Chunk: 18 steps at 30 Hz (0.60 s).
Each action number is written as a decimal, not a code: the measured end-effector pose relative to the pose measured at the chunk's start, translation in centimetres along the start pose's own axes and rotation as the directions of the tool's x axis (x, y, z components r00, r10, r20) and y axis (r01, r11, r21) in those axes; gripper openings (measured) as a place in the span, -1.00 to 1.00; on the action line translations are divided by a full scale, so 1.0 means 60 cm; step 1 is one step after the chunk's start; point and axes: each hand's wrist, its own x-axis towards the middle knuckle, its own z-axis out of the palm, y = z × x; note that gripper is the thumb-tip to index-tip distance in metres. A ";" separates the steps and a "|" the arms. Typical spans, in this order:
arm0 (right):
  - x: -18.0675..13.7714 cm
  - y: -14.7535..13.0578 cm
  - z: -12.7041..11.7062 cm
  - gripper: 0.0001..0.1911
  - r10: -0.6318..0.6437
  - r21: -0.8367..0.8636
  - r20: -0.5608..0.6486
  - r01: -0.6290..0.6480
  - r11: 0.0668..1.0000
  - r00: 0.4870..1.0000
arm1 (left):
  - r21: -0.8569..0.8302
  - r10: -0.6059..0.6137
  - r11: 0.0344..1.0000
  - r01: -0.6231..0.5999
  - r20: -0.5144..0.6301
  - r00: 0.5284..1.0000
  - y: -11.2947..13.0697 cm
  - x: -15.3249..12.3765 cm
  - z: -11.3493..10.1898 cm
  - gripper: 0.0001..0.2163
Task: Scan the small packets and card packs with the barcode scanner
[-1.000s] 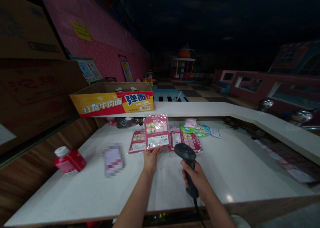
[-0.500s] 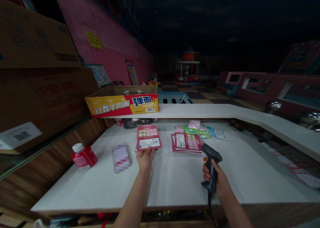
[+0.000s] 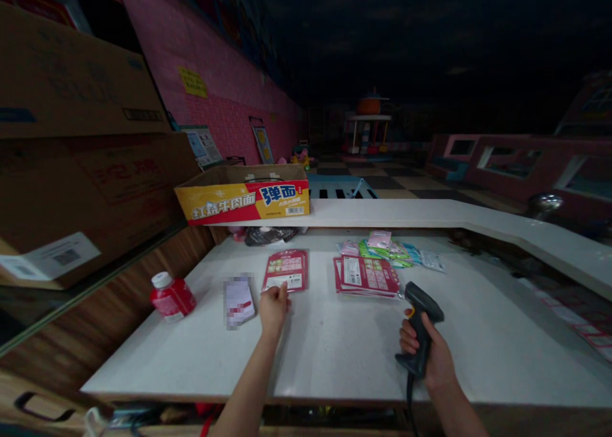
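Observation:
My left hand [image 3: 275, 309] is closed at the near edge of a flat red packet [image 3: 285, 265], thumb on top, and the packet lies almost flat on the white table. A white label with a barcode shows on the packet's near side. In my right hand [image 3: 433, 351] is a dark barcode scanner [image 3: 421, 312], held by its handle above the table, its cord hanging down over the front edge. Between the hands sits a stack of similar red packets [image 3: 370, 275], fanned slightly. Left of my left hand lies a pale blurred-out pack [image 3: 240, 302].
A red bottle with a white cap [image 3: 173, 298] stands at the left. Small green and pink sachets [image 3: 387, 247] lie behind the stack. A yellow-red noodle carton [image 3: 248, 201] rests on the raised white ledge [image 3: 392, 212]. Large brown cartons [image 3: 95, 182] pile up on the left.
The red packet in my left hand has come down flatter to the table and slightly left. My right hand has drawn the scanner a little right, away from the stack. The view has turned slightly left.

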 end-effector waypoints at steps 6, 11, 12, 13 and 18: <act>-0.001 -0.001 -0.001 -0.69 -0.016 0.023 -0.004 0.016 1.000 1.000 | 0.613 0.324 0.720 -0.326 0.118 0.938 0.032 -0.009 0.008 -0.72; -0.004 -0.001 -0.005 -0.72 -0.019 0.066 -0.003 0.019 0.998 1.000 | 0.669 0.258 0.664 -0.335 0.215 0.942 0.025 -0.009 0.030 -0.66; -0.004 -0.001 -0.005 -0.72 -0.022 0.078 -0.007 0.022 0.997 1.000 | 0.667 0.273 0.661 -0.343 0.212 0.938 0.022 -0.010 0.033 -0.66; -0.004 -0.001 -0.005 -0.72 -0.024 0.089 -0.011 0.025 0.996 1.000 | 0.664 0.289 0.660 -0.351 0.207 0.935 0.020 -0.010 0.036 -0.67; -0.002 -0.002 -0.004 -0.72 -0.020 0.111 -0.031 0.024 0.994 0.999 | 0.651 0.332 0.662 -0.370 0.188 0.924 0.010 -0.008 0.044 -0.69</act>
